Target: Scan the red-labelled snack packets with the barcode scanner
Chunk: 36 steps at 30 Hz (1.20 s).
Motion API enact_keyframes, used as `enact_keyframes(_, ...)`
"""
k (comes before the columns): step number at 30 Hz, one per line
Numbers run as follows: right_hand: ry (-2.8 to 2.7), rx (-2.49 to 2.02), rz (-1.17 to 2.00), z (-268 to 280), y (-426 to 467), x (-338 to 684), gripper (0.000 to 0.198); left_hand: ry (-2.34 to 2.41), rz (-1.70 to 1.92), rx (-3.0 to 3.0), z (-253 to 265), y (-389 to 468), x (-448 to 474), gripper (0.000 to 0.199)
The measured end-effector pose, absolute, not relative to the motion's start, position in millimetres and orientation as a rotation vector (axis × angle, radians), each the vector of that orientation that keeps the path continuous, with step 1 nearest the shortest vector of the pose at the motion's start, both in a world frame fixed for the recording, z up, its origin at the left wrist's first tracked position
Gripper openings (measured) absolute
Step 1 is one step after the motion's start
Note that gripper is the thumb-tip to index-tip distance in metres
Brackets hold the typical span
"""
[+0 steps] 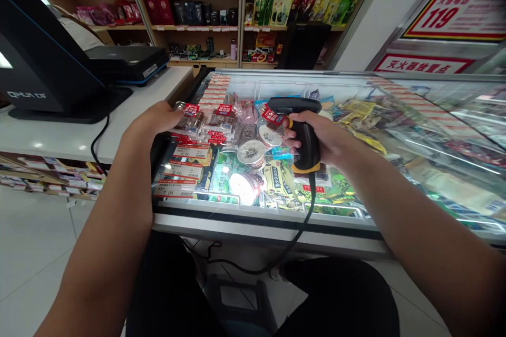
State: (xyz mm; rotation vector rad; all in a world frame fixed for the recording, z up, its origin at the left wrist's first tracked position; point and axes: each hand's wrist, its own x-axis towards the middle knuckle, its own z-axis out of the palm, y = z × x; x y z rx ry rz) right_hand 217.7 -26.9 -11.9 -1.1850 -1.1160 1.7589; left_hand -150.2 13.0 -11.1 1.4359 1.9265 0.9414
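Observation:
My right hand is wrapped round the grip of a black and yellow barcode scanner, its head pointing left above the freezer. From the scanner's base a black cable loops down towards the floor. At the freezer's left edge, my left hand has its thumb over a clear snack pack with a red label; its other fingers are hidden. Beside that pack lies a similar red-labelled pack. Another red-labelled pack shows just left of the scanner.
The glass-topped chest freezer holds ice-cream cups and bagged frozen goods. Price tags line its left side. To the left, a white counter carries a dark terminal and a scale. Stocked shelves stand behind.

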Motion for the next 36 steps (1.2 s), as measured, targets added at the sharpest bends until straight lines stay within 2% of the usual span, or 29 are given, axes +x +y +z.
enact_keyframes(3, -1.126, -1.187, 1.756, -11, -26, 219, 0.024, 2.281, 0.580, 1.562, -15, 16, -151, 0.044)
enact_keyframes(4, -1.132, -1.185, 1.753, -10, -26, 220, 0.024, 2.282, 0.562, 1.602, -17, 18, -152, 0.041)
enact_keyframes(9, -1.173, -1.205, 1.667, -6, -27, 224, 0.024, 2.115, 0.802, 1.714, -31, 29, -158, 0.032)
enact_keyframes(13, -1.215, -1.198, 1.581, 1, -24, 231, 0.022, 2.082, 0.942, 1.788, -34, 26, -145, 0.034)
enact_keyframes(16, -1.325, -1.340, 1.339, 5, -17, 245, 0.024, 1.773, 1.168, 2.041, -30, 13, -114, 0.026)
enact_keyframes(18, -1.437, -1.599, 1.091, 6, -12, 260, 0.031, 1.465, 1.052, 2.211, -27, 0, -87, 0.020)
enact_keyframes(21, -1.700, -2.000, 0.802, 7, -4, 283, 0.045, 0.963, 0.661, 2.147, -29, -21, -47, 0.026)
enact_keyframes(24, -1.877, -2.036, 0.789, 5, -2, 298, 0.045, 0.634, 0.319, 2.063, -36, -36, -23, 0.036)
enact_keyframes(30, -1.839, -1.912, 0.985, 2, -4, 295, 0.039, 0.554, 0.262, 1.902, -45, -41, -6, 0.044)
enact_keyframes(36, -1.954, -1.693, 0.966, 2, -7, 287, 0.033, 0.836, 0.371, 1.843, -58, -44, 3, 0.063)
